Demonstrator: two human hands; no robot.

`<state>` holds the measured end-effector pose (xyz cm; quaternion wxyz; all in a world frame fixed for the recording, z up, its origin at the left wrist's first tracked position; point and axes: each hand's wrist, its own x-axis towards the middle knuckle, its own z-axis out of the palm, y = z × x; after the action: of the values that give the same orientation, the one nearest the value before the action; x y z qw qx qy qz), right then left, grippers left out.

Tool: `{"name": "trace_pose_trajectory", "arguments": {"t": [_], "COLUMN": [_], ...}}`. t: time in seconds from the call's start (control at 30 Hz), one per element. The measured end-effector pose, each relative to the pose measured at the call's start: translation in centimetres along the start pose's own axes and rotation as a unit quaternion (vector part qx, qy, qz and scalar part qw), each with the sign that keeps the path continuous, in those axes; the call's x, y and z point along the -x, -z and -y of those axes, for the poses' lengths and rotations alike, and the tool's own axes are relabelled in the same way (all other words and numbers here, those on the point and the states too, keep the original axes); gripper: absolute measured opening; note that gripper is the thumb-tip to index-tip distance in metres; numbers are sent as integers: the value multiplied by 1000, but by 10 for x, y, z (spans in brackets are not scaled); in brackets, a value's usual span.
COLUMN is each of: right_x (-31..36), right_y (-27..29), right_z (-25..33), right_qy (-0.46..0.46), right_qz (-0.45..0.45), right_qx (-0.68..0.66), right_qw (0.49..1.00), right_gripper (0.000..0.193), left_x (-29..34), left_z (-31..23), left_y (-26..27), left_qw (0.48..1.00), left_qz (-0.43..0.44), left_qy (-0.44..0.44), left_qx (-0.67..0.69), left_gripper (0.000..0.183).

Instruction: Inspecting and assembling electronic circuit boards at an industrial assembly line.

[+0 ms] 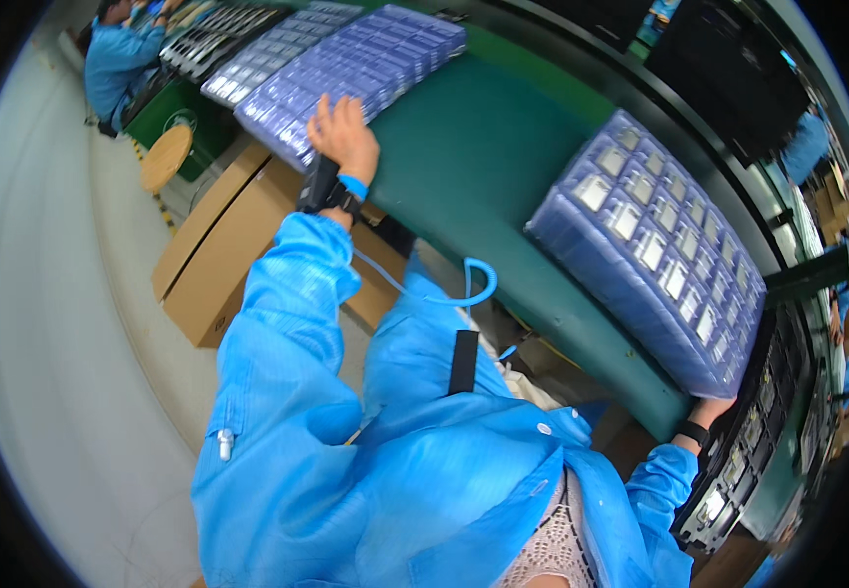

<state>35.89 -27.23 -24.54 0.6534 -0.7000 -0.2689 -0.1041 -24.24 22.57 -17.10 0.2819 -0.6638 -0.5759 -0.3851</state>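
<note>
My left hand (346, 137) reaches far out to the left, fingers apart, by the near edge of a stack of clear bluish plastic trays (356, 59). It seems to rest against those trays. My right hand (710, 412) is at the near right corner of another bluish plastic tray stack (630, 279). Small silvery-white parts sit in the pockets of its top tray. Where the right hand touches this corner, its fingers are mostly hidden by the stack. Black bands circle both wrists, and a blue coiled cord (481, 282) hangs near my lap.
Both stacks lie on a green-topped bench (473, 147). Cardboard boxes (218, 255) stand below its left part, near a round wooden stool (167, 159). Dark frames with metal parts (738, 470) are at the right. A person in blue (116, 64) works at the far left.
</note>
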Motion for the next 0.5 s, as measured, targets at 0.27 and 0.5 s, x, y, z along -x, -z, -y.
{"name": "trace_pose_trajectory", "arguments": {"t": [0.27,0.5], "right_x": [31,41], "right_y": [-27,-59], "right_z": [44,114], "right_qy": [5,12], "right_qz": [-12,-34], "right_qx": [112,190], "right_qw": [994,981], "right_gripper": [16,7], "left_x": [7,5], "left_z": [0,10], "left_y": [3,9], "left_qw": [998,998], "left_qz": [49,61], "left_qy": [31,-2], "left_qx": [-14,-33], "left_gripper": [34,42]}}
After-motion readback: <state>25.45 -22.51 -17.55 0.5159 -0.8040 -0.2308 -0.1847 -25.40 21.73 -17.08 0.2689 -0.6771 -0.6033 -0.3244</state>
